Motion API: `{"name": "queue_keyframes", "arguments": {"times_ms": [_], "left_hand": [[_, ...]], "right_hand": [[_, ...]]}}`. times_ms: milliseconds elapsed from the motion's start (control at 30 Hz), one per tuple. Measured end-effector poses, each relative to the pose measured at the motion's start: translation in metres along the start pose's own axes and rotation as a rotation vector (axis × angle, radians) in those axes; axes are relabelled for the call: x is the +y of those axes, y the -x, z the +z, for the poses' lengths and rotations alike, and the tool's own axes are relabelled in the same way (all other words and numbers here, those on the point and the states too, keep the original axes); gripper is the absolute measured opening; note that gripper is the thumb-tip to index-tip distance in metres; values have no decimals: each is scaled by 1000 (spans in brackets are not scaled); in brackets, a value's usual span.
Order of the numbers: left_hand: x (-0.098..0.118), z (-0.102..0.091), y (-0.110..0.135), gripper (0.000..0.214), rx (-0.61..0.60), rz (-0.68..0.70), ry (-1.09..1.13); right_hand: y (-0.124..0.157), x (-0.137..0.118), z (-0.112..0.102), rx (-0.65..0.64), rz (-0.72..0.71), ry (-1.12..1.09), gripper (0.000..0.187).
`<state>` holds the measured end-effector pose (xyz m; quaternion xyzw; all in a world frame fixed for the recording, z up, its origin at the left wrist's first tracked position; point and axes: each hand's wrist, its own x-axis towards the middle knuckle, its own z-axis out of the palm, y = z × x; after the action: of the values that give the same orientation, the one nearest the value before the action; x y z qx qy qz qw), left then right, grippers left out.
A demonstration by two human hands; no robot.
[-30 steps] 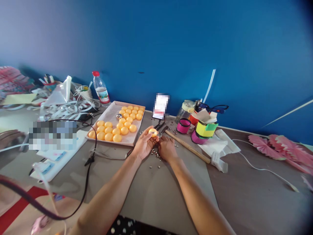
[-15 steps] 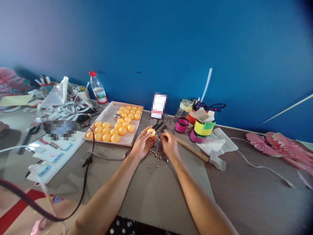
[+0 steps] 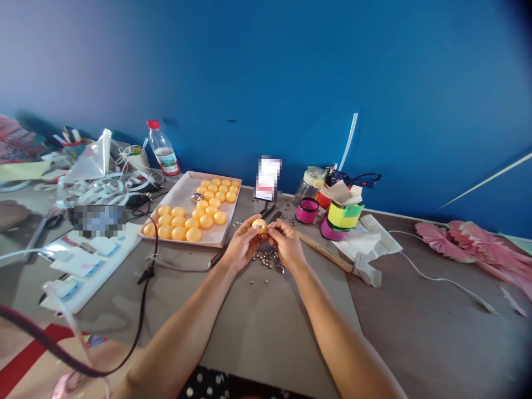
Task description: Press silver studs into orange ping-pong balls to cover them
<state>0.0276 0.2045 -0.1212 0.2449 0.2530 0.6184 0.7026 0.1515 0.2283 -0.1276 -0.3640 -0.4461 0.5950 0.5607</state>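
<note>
An orange ball [image 3: 260, 223], of ping-pong ball size and with a small dark mark on its side, is held in the fingers of my left hand [image 3: 242, 244]. My right hand [image 3: 287, 244] is closed in a pinch at the ball's right side; what its fingertips hold, if anything, is too small to make out. Under and between my hands lies a pile of small shiny metal beads [image 3: 268, 259]. To the left, a shallow white tray [image 3: 174, 194] carries several more orange balls [image 3: 178, 233] and one silvery round piece [image 3: 197, 197].
A wooden-handled hammer [image 3: 326, 252] lies to the right. Behind are a lit phone [image 3: 268, 178], a glass jar [image 3: 310, 183] and pink and yellow tape rolls [image 3: 307, 210]. A water bottle [image 3: 165, 152], a power strip [image 3: 93, 263] and dark cables [image 3: 145, 293] are on the left.
My right hand has moved left and up, so its fingertips now meet the orange ball. Half a second ago they were apart from it. My left hand still holds the ball.
</note>
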Motion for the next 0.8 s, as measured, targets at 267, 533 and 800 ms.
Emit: {"name": "queue_keyframes", "arguments": {"times_ms": [267, 533, 800], "left_hand": [[-2, -2, -1, 46, -26, 7, -44], [-2, 0, 0, 49, -5, 3, -62], [-7, -2, -1, 47, 10, 33, -122]], "right_hand": [[3, -2, 3, -32, 49, 15, 18], [2, -3, 1, -55, 90, -10, 19], [1, -8, -4, -90, 117, 42, 21]]}}
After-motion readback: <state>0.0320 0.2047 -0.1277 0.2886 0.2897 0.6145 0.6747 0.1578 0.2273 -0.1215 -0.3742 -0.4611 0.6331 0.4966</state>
